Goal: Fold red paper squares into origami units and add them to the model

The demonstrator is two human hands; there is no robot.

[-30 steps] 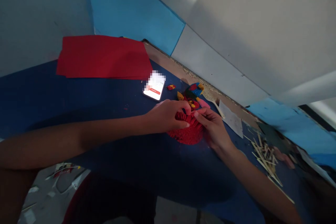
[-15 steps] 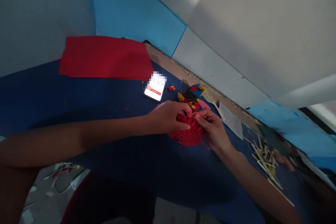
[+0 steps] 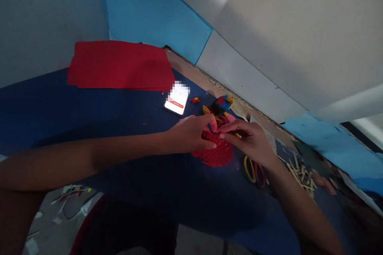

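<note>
Near side: blue table [image 3: 155,191] under my forearms. Looped scissors [image 3: 249,169], yellow and red handles showing, lie beside my right wrist. Red piece [image 3: 215,157], pleated, roughly round, sits on the table under my hands; slightly longer left to right, finer pleats toward my fingertips. Which way its underside faces, I cannot tell. My left hand [image 3: 193,133] grips its upper left, thumb and forefinger curved apart with pleats between. My right hand [image 3: 254,139] comes in from the right, thumb and forefinger nearly meeting over the top by a small blue bit [image 3: 210,128]; whether they pinch it, I cannot tell. Off right, loose sticks [image 3: 301,175]. Beyond: multicoloured piece [image 3: 222,104], small red-yellow piece [image 3: 194,100], lit phone [image 3: 176,102], then red sheets [image 3: 122,65], stacked flat.
</note>
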